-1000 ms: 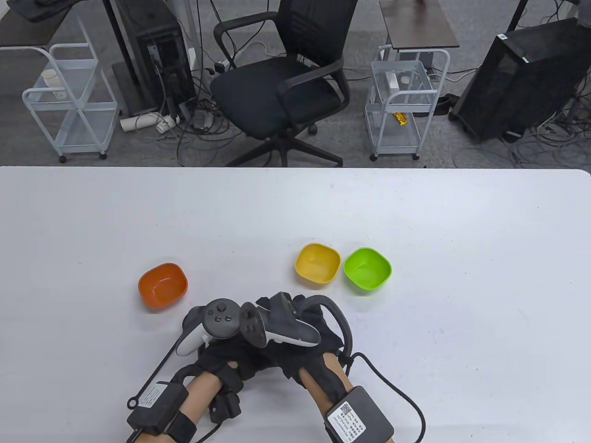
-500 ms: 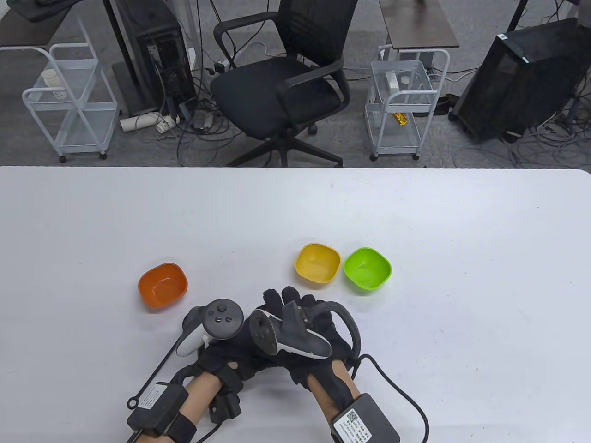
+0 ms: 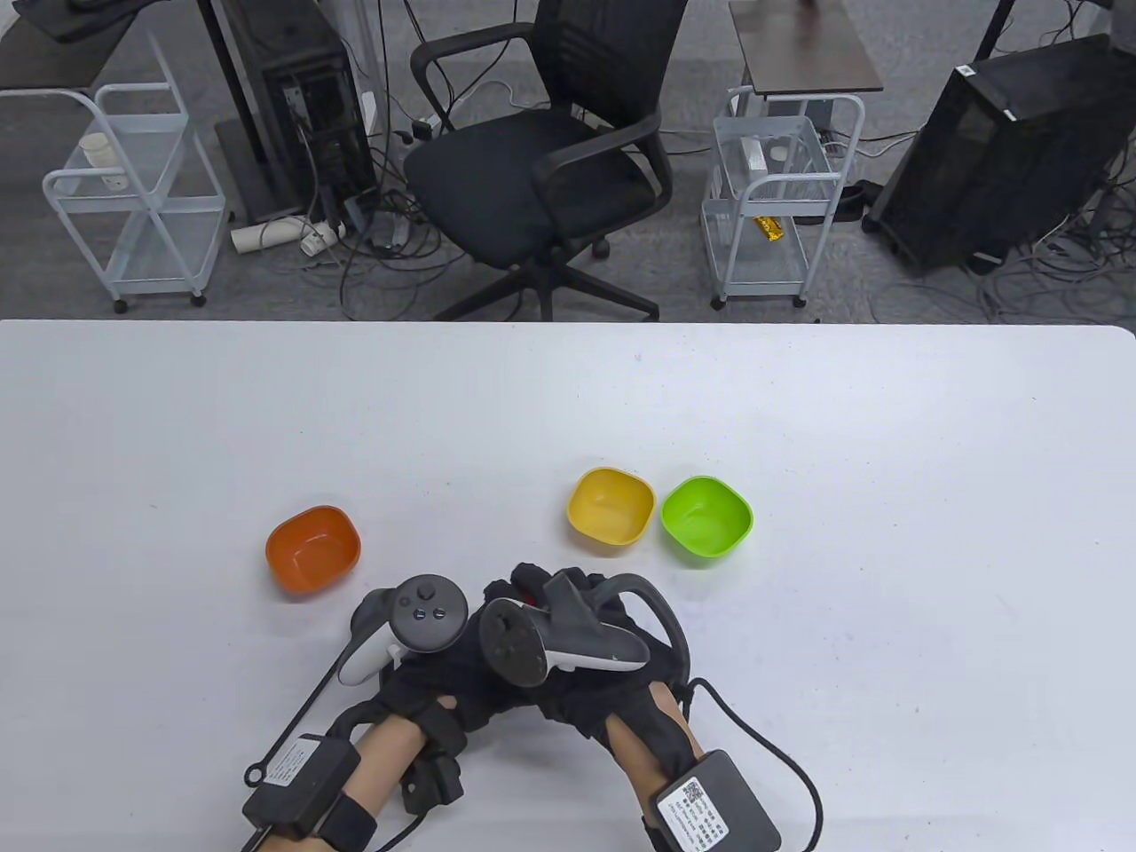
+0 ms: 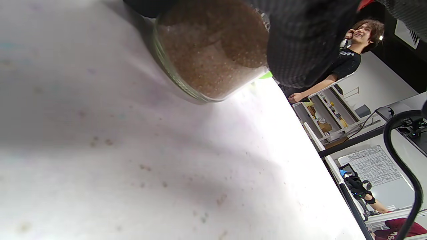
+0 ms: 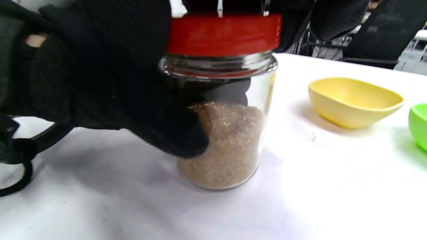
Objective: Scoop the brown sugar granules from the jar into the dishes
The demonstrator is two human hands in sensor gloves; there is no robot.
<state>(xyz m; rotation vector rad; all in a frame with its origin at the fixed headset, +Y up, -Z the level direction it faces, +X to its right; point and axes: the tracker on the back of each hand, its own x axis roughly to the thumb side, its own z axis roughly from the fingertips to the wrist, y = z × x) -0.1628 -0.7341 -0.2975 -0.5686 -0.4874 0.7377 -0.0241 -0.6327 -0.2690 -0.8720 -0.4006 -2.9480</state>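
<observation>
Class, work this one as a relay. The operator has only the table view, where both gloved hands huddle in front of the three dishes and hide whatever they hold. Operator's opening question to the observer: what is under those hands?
Observer: A glass jar of brown sugar granules, standing on the table.
Operator: Is it open yet?
Observer: No. The red lid sits on the rim, with the right hand over it.
Operator: And the left hand?
Observer: The left hand wraps the jar's side.
</observation>
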